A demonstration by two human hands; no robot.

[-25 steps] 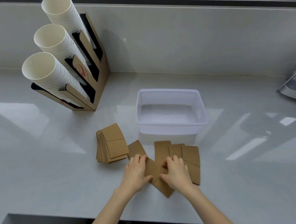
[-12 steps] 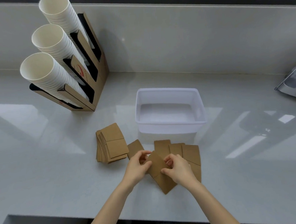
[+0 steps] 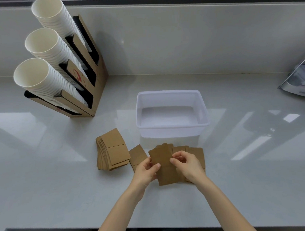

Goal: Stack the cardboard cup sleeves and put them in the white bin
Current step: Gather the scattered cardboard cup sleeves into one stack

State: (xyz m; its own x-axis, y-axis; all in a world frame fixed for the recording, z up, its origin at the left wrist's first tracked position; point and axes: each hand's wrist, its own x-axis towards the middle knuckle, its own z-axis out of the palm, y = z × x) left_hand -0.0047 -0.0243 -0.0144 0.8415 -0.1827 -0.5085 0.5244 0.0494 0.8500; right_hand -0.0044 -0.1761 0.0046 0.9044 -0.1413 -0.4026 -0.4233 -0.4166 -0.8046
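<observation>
A flat brown cardboard cup sleeve is held lifted between my two hands, just in front of the white bin. My left hand pinches its left edge and my right hand pinches its right edge. Under and around it, loose sleeves lie overlapping on the counter, one of them to the left. A fanned stack of sleeves rests further left. The bin holds nothing.
A cardboard holder with three slanted columns of white paper cups stands at the back left. A clear tilted container sits at the right edge. The counter's front edge runs below my forearms.
My hands went from pressing flat on the loose sleeves to pinching one and lifting it. That sleeve has turned from slanted to nearly upright between my fingers.
</observation>
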